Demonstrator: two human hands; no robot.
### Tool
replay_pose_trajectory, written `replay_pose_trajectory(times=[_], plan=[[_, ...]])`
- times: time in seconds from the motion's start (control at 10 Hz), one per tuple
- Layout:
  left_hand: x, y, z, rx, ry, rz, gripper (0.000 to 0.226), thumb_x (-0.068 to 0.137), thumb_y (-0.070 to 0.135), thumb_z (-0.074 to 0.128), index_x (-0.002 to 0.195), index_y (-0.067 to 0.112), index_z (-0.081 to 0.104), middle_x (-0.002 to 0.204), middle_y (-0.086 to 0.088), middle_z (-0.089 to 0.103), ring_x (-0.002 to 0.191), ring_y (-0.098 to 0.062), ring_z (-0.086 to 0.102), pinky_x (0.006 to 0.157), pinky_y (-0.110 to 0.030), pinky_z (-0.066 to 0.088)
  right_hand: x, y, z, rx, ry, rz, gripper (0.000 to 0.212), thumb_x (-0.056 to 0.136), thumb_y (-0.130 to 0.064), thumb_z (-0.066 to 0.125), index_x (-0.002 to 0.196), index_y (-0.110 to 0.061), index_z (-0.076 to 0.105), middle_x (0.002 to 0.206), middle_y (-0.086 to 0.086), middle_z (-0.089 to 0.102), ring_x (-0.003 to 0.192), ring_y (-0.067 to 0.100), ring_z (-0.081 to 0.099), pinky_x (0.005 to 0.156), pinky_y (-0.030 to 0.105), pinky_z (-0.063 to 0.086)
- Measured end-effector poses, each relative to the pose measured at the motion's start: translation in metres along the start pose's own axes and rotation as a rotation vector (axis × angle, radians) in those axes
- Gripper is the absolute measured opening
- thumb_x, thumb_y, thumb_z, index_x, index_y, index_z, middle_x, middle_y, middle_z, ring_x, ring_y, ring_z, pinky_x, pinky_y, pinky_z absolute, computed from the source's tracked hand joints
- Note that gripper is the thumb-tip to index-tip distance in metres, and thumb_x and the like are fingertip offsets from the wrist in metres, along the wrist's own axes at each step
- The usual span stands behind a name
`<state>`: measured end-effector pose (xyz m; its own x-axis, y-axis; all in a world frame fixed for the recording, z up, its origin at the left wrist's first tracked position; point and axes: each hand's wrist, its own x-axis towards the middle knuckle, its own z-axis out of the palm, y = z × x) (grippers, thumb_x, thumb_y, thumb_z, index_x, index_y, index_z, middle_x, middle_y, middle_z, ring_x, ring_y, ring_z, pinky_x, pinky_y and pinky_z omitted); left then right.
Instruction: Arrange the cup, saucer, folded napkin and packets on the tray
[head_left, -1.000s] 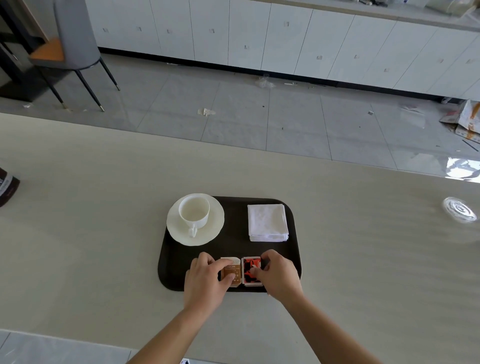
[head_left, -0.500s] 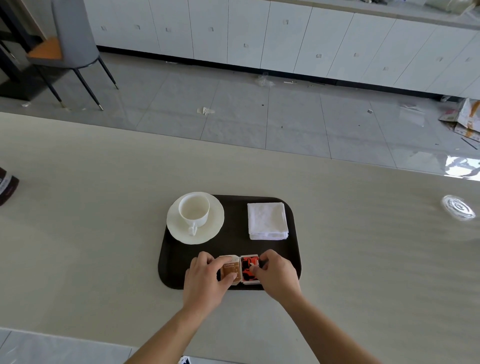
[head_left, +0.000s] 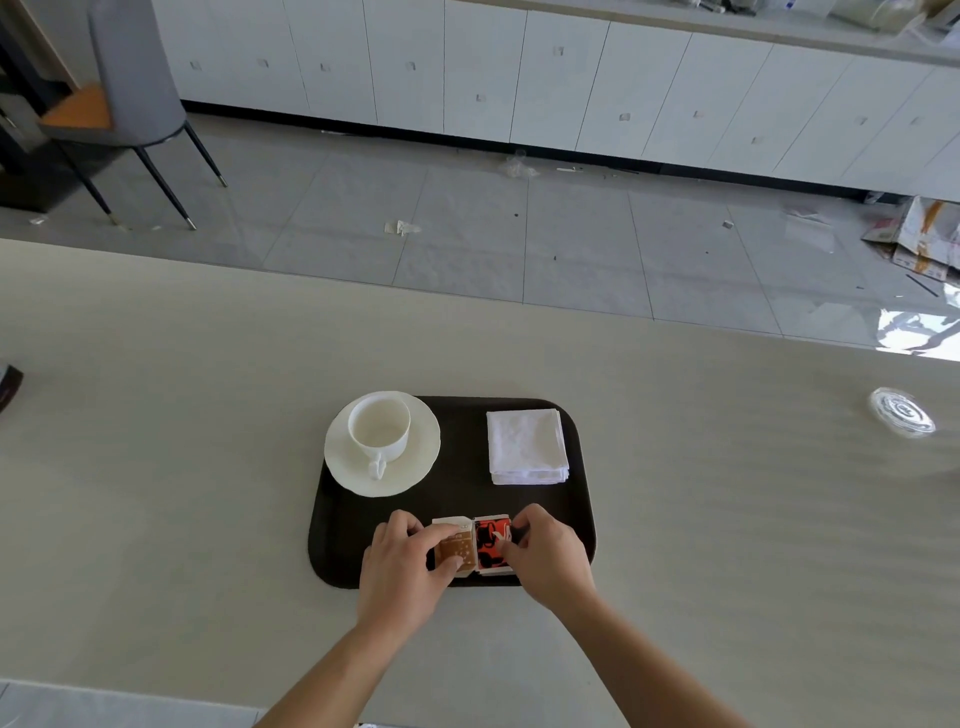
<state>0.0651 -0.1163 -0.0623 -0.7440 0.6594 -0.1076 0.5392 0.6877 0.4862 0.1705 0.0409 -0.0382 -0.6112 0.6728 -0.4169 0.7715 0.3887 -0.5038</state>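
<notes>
left hand (head_left: 402, 564): head view, at the tray's 6 o'clock edge, fingers pinched on brown packet (head_left: 456, 546). right hand (head_left: 545, 555): just beside it, fingers pinched on red packet (head_left: 492, 540); the two packets touch side by side. dark tray (head_left: 457, 447): on pale counter (head_left: 182, 467). saucer (head_left: 415, 470): tray's 10 o'clock, white cup (head_left: 379, 428) upright on it, handle toward 6 o'clock. folded napkin (head_left: 527, 446): tray's 2 o'clock, apart from saucer.
</notes>
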Motion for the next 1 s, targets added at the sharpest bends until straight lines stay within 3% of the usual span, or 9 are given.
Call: replay_pose_trajectory(times=[0.3,0.5,0.7,0.8,1.0], plan=[[-0.001,0.002,-0.002,-0.03,0.005,-0.012,0.04,0.08,0.052,0.07,0.118,0.045,0.061,0.094,0.01,0.043,0.086,-0.009,0.043,0.073,-0.026,0.049,-0.001,0.003,0.001,0.005,0.018,-0.017,0.014,0.092,-0.037,0.063,0.093,-0.028,0.054,0.072,-0.013,0.059,0.064,0.004,0.058,0.05,0.017,0.041],[-0.001,0.002,-0.004,-0.053,0.001,-0.013,0.041,0.081,0.048,0.07,0.121,0.044,0.06,0.094,0.01,0.044,0.087,-0.009,0.045,0.072,-0.026,0.049,0.002,0.007,0.0,0.066,0.017,0.014,0.024,0.092,-0.039,0.063,0.109,-0.024,0.056,0.078,-0.013,0.06,0.071,0.005,0.061,0.059,0.02,0.051],[0.001,0.003,-0.008,-0.107,-0.02,-0.049,0.039,0.09,0.04,0.06,0.128,0.036,0.056,0.099,0.01,0.048,0.092,-0.009,0.046,0.075,-0.025,0.049,0.005,0.007,-0.001,0.078,0.011,0.019,0.025,0.094,-0.039,0.062,0.111,-0.023,0.058,0.081,-0.015,0.059,0.072,0.002,0.059,0.057,0.018,0.049],[0.002,0.003,-0.012,-0.129,-0.03,-0.069,0.039,0.092,0.036,0.058,0.131,0.032,0.054,0.104,0.009,0.052,0.096,-0.009,0.051,0.077,-0.025,0.051,0.004,0.005,-0.005,0.056,0.007,0.003,0.02,0.094,-0.037,0.061,0.107,-0.023,0.059,0.085,-0.011,0.065,0.075,0.005,0.062,0.065,0.025,0.056],[0.001,0.006,-0.024,-0.046,-0.031,-0.051,0.042,0.092,0.036,0.055,0.133,0.03,0.051,0.113,0.007,0.056,0.103,-0.01,0.056,0.081,-0.026,0.05,0.008,-0.005,-0.018,-0.137,0.067,-0.148,0.021,0.093,-0.034,0.054,0.108,-0.024,0.064,0.09,-0.01,0.066,0.08,0.012,0.06,0.067,0.028,0.053]])
